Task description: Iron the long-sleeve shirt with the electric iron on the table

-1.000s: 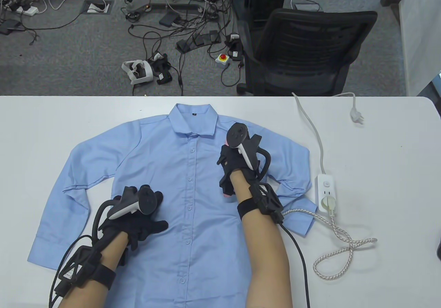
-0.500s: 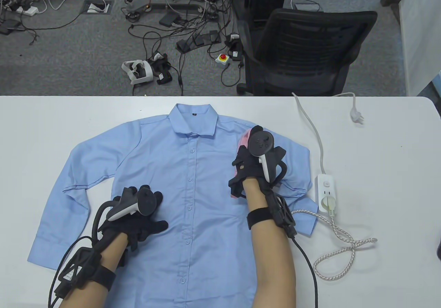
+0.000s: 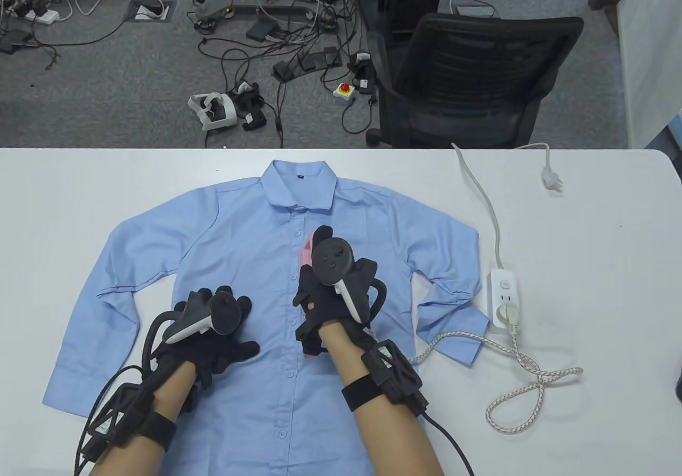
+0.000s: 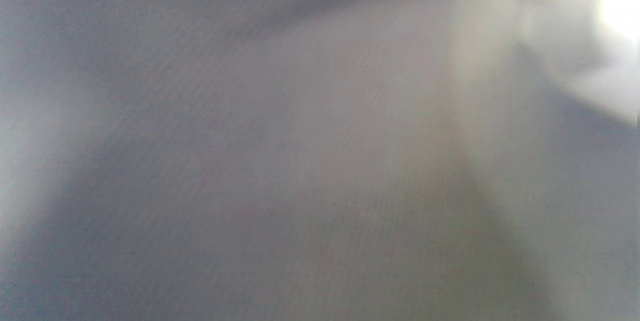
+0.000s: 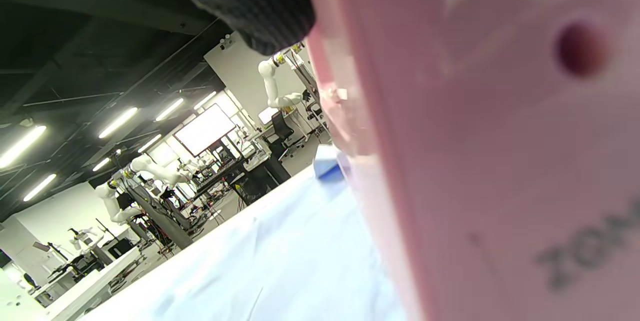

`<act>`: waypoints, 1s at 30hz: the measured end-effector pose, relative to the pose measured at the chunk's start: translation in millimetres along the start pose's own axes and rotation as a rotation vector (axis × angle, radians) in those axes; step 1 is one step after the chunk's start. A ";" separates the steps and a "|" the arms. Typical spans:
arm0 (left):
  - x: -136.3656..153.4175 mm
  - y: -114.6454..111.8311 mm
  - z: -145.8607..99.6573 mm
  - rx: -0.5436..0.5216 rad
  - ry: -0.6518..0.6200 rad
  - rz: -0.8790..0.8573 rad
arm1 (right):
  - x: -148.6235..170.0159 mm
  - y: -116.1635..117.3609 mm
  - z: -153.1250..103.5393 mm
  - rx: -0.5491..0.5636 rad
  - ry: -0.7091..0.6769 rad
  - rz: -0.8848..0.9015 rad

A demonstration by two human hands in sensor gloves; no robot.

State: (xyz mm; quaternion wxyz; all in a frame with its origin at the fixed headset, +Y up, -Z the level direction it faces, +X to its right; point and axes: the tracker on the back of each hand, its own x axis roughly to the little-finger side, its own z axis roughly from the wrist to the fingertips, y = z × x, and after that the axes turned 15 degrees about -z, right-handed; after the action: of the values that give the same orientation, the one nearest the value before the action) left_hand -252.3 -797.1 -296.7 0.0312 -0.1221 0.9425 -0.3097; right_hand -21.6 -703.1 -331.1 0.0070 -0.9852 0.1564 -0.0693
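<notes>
Shirt spread flat, front up, collar toward far edge of table, sleeves reaching toward left and right edges. Iron, pink, on button placket at mid-chest; mostly hidden under right hand, only pink slivers showing beyond and below glove. Right hand clamped round iron, fingers curled over it. Left hand lying flat on shirt just left of placket, fingers spread, pressing cloth. Cord running from under right wrist, looped near right edge, plugged into strip. Left wrist view: blurred grey cloth only, nothing resolvable. Right wrist view: pink iron body filling frame, partial lettering cut off, glove fingertip at top.
</notes>
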 end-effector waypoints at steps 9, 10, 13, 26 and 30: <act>7.0 -0.4 1.0 0.020 -0.011 -0.055 | -1.5 37.4 13.0 -0.050 0.125 -0.054; 6.9 -0.3 1.0 0.022 -0.010 -0.052 | -2.0 37.4 13.7 -0.032 0.110 -0.058; 6.9 0.0 1.0 0.033 -0.006 -0.053 | -0.9 38.1 16.1 -0.010 0.145 -0.106; 8.7 -1.3 0.6 0.017 -0.009 -0.069 | -5.8 41.3 14.0 0.029 0.187 -0.177; 9.4 -1.9 0.0 0.009 -0.010 -0.071 | -0.2 40.4 13.1 0.058 0.210 -0.181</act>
State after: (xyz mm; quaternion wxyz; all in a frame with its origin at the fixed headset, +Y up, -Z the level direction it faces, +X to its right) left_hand -261.1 -800.9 -295.3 0.0254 -0.1568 0.9359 -0.3144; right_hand -32.3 -741.6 -345.5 0.0127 -0.9820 0.0649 -0.1769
